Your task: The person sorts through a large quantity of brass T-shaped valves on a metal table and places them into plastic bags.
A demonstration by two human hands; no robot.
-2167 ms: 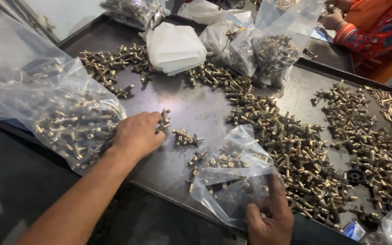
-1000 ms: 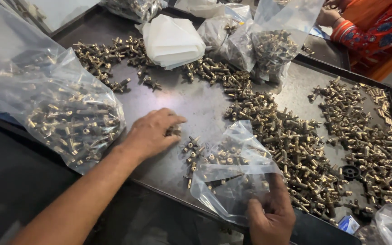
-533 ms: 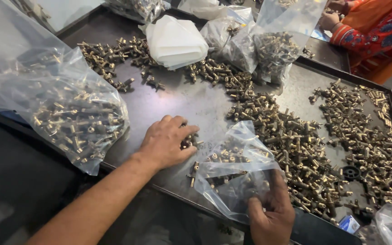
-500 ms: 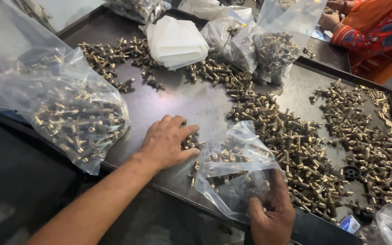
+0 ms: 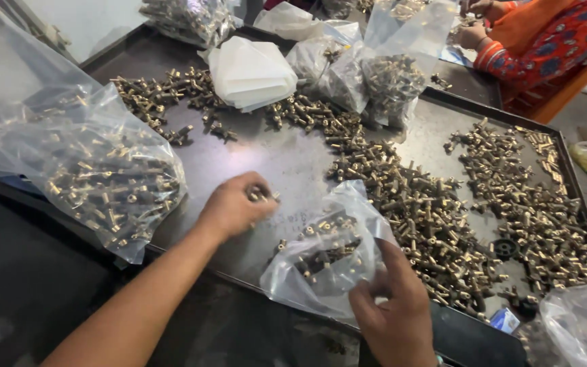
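The person's left hand (image 5: 234, 207) rests low over a dark metal tray (image 5: 239, 153) that covers most of the worktop, its fingers (image 5: 256, 192) curled shut around a few small brass fittings (image 5: 261, 196) whose ends poke out past the knuckles. The right hand (image 5: 397, 309) is at the near edge of the tray, where it pinches the rim of a small clear plastic bag (image 5: 327, 255) between thumb and forefinger. Held that way, the bag's mouth stands open toward the left hand, just beside it, and the bag lies on the tray with a modest number of the same fittings already in its bottom. A long loose heap of fittings (image 5: 429, 204) runs across the middle and right of the tray, close behind the bag, so the pieces are within easy reach of either hand. A second, smaller scatter (image 5: 161, 102) lies toward the far left. On the left edge a large bag full of fittings (image 5: 96, 173) slumps half over the tray's rim, well apart from the open bag. At the far side sit a stack of folded empty bags (image 5: 253, 71) and two more filled bags (image 5: 375, 78) standing upright. In the top right corner another person in an orange patterned sleeve (image 5: 545, 41) works at the same tray with their own hands.
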